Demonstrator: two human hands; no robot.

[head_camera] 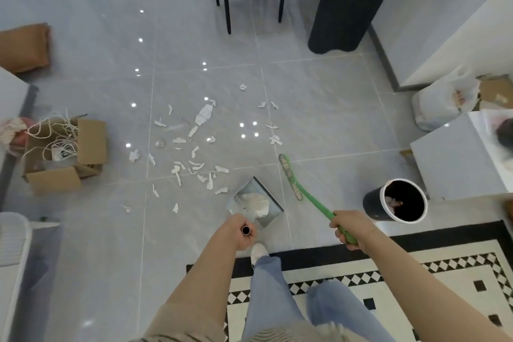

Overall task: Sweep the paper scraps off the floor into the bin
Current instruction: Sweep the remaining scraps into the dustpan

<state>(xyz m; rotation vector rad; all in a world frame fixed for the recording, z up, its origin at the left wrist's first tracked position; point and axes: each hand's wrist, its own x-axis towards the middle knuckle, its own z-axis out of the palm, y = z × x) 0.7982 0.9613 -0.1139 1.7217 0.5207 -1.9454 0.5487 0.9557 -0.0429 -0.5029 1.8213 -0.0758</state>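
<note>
Two hands work: left grip [241,232] holds the dustpan [256,204] handle, right grip [347,228] clutches the green broom [294,183].

No text, label, brand, number or sign can be read anywhere in this view. The cardboard box [65,157], the dark bin [395,204], the green broom [305,189] and the dustpan [255,203] show only plain, unmarked surfaces.
</note>
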